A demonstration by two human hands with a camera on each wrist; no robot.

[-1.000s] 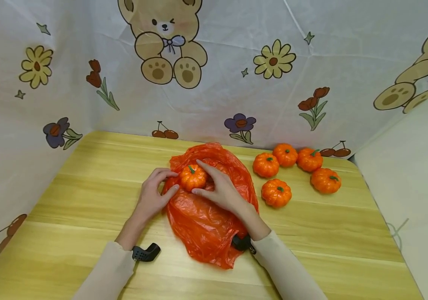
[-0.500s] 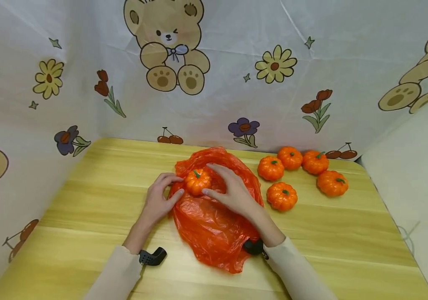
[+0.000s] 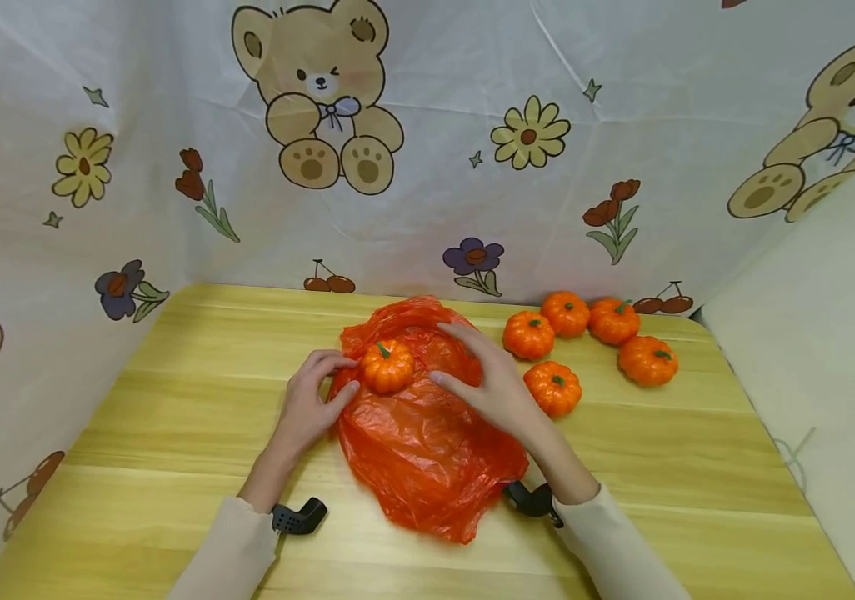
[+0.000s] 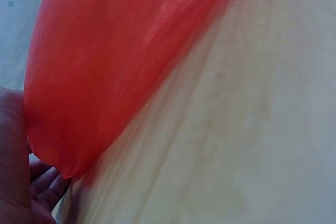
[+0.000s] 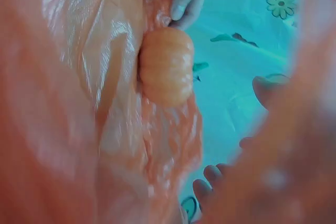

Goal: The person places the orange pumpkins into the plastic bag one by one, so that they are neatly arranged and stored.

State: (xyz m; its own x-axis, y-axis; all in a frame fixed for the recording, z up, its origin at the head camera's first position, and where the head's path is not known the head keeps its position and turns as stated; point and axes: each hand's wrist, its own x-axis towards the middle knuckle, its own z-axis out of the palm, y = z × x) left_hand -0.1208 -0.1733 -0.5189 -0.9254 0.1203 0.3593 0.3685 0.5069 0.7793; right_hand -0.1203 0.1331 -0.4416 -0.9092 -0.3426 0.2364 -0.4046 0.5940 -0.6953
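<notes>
A small orange pumpkin (image 3: 387, 366) with a green stem sits on a thin red plastic bag (image 3: 427, 442) spread on the table. My left hand (image 3: 312, 400) holds the bag's left edge; in the left wrist view the red film (image 4: 105, 66) hangs between the thumb side and the curled fingers. To the right of the pumpkin, my right hand (image 3: 498, 383) hovers over the bag with thumb and fingers spread, apart from the pumpkin. In the right wrist view the pumpkin (image 5: 167, 66) stands against the bag, and blurred bag film covers part of that view.
Several more orange pumpkins (image 3: 552, 389) stand on the wooden table (image 3: 697, 467), right of the bag near the back. A printed cloth (image 3: 427, 208) with bears and flowers rises behind the table. Black wrist devices (image 3: 300, 517) sit on both wrists.
My right hand has drawn away from the pumpkin to the right, widening the gap between them. The pumpkin stays on the bag, and my left hand keeps its place at the bag's edge.
</notes>
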